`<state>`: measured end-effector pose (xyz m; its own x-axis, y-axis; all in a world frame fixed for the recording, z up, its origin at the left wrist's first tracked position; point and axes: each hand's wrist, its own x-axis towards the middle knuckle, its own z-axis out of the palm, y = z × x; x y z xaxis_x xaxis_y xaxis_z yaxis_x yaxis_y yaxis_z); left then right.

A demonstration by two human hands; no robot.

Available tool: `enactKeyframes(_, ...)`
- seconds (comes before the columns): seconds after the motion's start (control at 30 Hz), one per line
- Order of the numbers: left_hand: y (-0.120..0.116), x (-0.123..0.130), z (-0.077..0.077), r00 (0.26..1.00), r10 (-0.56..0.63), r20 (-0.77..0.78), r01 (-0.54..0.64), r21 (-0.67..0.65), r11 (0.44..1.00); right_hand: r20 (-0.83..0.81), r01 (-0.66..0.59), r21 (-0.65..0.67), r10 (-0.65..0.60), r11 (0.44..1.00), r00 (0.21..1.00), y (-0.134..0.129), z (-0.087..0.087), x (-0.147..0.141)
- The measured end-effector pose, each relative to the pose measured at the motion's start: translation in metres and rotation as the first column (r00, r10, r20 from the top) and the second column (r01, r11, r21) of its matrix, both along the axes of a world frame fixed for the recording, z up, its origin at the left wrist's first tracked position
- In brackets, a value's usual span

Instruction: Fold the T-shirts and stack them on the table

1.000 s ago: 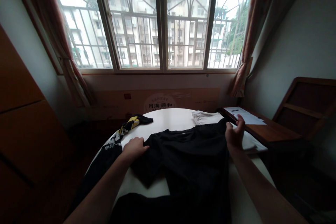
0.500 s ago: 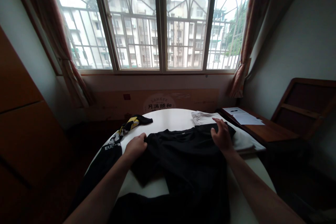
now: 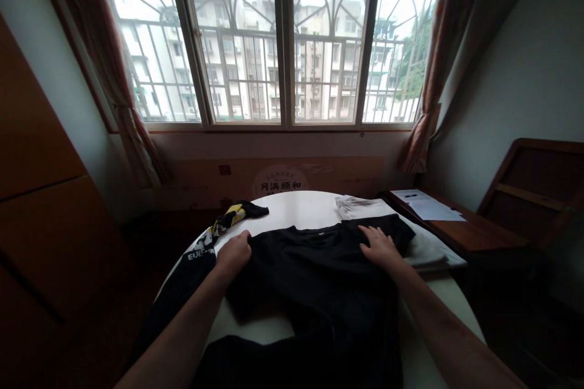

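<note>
A black T-shirt [image 3: 319,273] lies spread over the white round table [image 3: 301,206], its neckline toward the window and its lower part bunched near me. At the left sleeve, my left hand [image 3: 234,251] is closed on the cloth. My right hand [image 3: 379,247] rests palm down on the right shoulder of the shirt, fingers stretched and slightly spread. Part of the right sleeve extends beyond that hand, over pale folded cloth [image 3: 429,249].
Along the table's left edge lies a dark garment [image 3: 187,279] with white lettering and a yellow-patterned part. Light cloth [image 3: 358,205] lies at the back right. Beyond stand a wooden side table [image 3: 483,234] holding papers [image 3: 429,205], and a tilted wooden panel [image 3: 538,188].
My right hand has come down from a raised pose and lies flat on the shirt's shoulder. My left hand keeps its hold on the sleeve. The view has shifted slightly.
</note>
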<state>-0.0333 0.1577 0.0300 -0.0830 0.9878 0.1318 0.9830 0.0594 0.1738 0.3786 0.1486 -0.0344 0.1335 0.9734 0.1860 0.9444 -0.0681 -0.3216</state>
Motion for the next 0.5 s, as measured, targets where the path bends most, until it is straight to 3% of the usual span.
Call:
enactKeyframes(0.2, 0.002, -0.019, 0.005, 0.994, 0.104, -0.040, -0.100, 0.082, 0.992, -0.045, 0.065, -0.011, -0.066, 0.998, 0.997, 0.004, -0.005, 0.013)
enactKeyframes(0.33, 0.004, -0.010, -0.008, 0.993, 0.048, -0.104, -0.036, 0.116, 0.993, -0.053, 0.112, -0.034, -0.114, 0.993, 0.992, 0.006, -0.006, 0.020)
enactKeyframes(0.5, 0.003, 0.008, -0.020, 0.989, -0.018, -0.149, 0.027, 0.057, 0.998, 0.000, 0.133, -0.087, -0.134, 0.987, 0.991, -0.003, -0.001, 0.012)
